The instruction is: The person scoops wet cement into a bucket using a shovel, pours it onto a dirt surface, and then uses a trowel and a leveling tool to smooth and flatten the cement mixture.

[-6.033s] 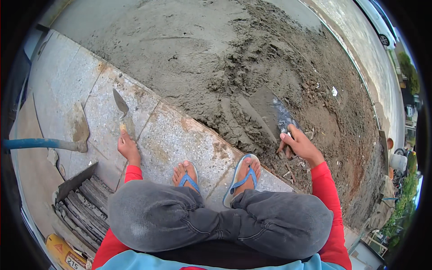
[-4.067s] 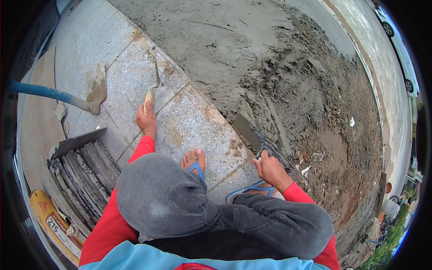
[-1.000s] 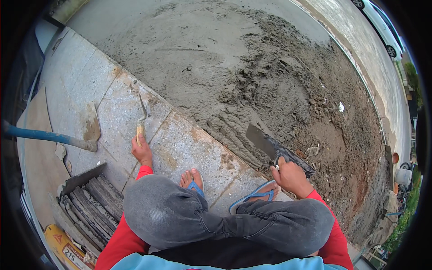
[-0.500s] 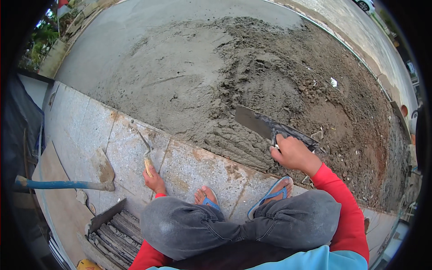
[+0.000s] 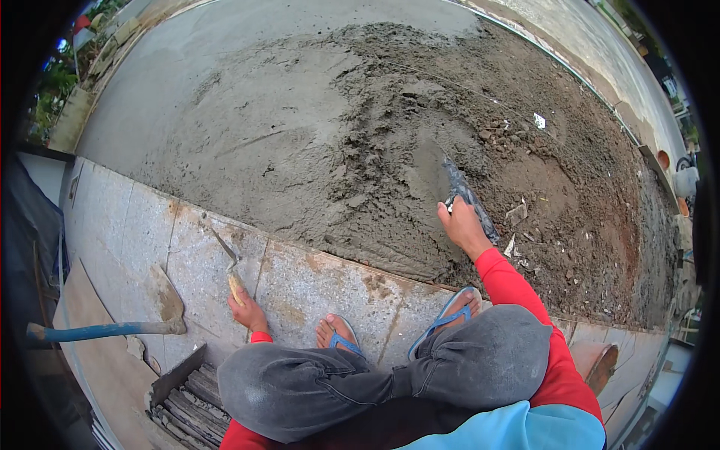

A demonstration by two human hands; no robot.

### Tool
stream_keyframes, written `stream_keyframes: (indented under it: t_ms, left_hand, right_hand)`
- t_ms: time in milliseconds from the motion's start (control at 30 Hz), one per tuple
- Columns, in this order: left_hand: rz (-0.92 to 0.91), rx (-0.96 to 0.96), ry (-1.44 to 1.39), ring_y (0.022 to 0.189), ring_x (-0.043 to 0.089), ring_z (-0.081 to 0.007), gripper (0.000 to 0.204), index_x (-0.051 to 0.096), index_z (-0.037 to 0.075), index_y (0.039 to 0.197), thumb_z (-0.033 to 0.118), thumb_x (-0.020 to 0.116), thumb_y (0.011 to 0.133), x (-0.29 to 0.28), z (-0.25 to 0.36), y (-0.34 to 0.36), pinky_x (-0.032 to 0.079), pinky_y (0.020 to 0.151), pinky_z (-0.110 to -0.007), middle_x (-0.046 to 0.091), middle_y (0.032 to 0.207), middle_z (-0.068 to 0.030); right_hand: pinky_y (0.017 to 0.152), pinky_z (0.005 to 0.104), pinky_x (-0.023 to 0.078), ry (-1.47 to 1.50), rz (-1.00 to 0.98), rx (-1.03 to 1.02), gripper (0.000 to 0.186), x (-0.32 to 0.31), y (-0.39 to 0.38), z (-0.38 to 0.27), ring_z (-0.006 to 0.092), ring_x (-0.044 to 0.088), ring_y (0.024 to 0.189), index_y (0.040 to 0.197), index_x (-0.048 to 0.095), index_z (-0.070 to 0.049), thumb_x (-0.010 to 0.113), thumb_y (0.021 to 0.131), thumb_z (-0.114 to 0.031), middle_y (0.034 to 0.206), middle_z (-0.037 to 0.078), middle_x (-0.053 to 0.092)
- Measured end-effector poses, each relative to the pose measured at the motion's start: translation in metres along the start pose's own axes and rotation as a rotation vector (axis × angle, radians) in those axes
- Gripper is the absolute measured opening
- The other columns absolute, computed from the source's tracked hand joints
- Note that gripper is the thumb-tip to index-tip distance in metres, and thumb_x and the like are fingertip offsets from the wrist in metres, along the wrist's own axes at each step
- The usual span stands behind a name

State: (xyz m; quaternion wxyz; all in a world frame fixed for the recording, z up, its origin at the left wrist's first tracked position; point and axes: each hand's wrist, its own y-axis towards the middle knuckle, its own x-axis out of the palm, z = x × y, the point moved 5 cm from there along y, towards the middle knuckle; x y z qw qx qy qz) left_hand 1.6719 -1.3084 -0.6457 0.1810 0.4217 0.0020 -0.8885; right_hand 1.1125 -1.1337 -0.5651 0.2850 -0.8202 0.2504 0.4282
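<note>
My right hand (image 5: 463,225) is closed round the grip of a long steel finishing trowel (image 5: 466,196), which lies on the wet grey mortar (image 5: 300,150) with its far end pointing away from me. Its blade is partly smeared with mortar, so its outline blends in there. Down on the left, my left hand (image 5: 249,311) grips the wooden handle of a small pointing trowel (image 5: 231,255). That thin blade is held above the speckled paving tiles (image 5: 315,281), apart from the mortar. Rough brown soil and rubble (image 5: 555,187) lie right of the mortar.
A blue-handled hoe (image 5: 105,330) rests on the tiles at left. Near my left knee is a dirty ridged tray (image 5: 196,397). My feet, in blue flip-flops (image 5: 346,341), stand on the tiles. An orange-brown round container (image 5: 600,364) sits at right. A string (image 5: 450,84) crosses the soil.
My right hand has moved left and away from me, swinging the finishing trowel from slanting across to pointing more forward. The left hand keeps its hold; the view has shifted slightly.
</note>
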Motion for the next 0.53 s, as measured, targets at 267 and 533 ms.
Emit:
stream_keyframes:
  t_ms: [267,533]
  left_hand:
    - [-0.034,0.034,-0.031,0.085,0.060,-0.0413,0.046,0.057,-0.001,0.108,0.042,0.053,0.092,0.005,0.003,-0.007,0.046,0.073,-0.045,0.063,0.094,-0.0239]
    - [-0.050,0.062,-0.030,0.085,0.060,-0.0392,0.045,0.057,0.000,0.108,0.042,0.053,0.092,0.004,-0.004,-0.001,0.046,0.073,-0.045,0.063,0.094,-0.0241]
  right_hand:
    - [0.075,0.0519,0.049,0.001,-0.448,-0.481,0.044,0.110,-0.011,-0.153,0.0447,0.062,0.084,0.092,0.056,0.006,0.051,0.090,-0.037,0.086,0.029,0.064]
    - [0.076,0.0490,0.050,0.142,-0.121,0.122,0.043,0.049,0.089,-0.014,0.0439,0.063,0.083,0.093,0.060,0.005,0.056,0.087,-0.037,0.089,0.028,0.065]
